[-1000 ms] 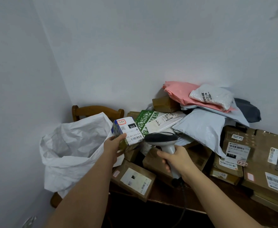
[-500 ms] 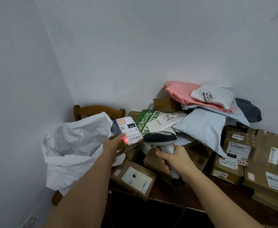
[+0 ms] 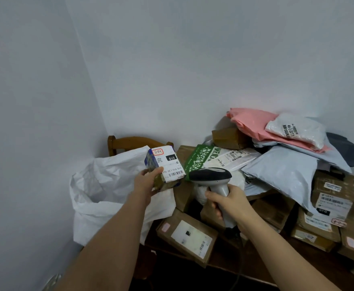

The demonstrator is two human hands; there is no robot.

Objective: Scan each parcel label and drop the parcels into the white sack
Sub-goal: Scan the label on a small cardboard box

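My left hand [image 3: 146, 182] grips a small box parcel [image 3: 165, 164] with a white label and a barcode, held up just right of the white sack [image 3: 100, 190]. The sack stands open on a wooden chair at the left. In my right hand [image 3: 228, 203] is the grey handle of a barcode scanner [image 3: 210, 177], whose dark head points left at the box's label, a short gap away. No red light shows on the label.
Several parcels pile on the dark wooden table [image 3: 245, 265]: a flat cardboard box [image 3: 187, 238] at the front, a green printed bag [image 3: 199, 158], pink [image 3: 253, 122] and pale blue [image 3: 285, 171] mailers, brown cartons [image 3: 331, 206] at the right. The chair's back [image 3: 138, 141] stands against the wall.
The scanner's red light, which fell on the box half a second ago, is gone. Box and scanner stay almost where they were; the box sits slightly closer to the sack.
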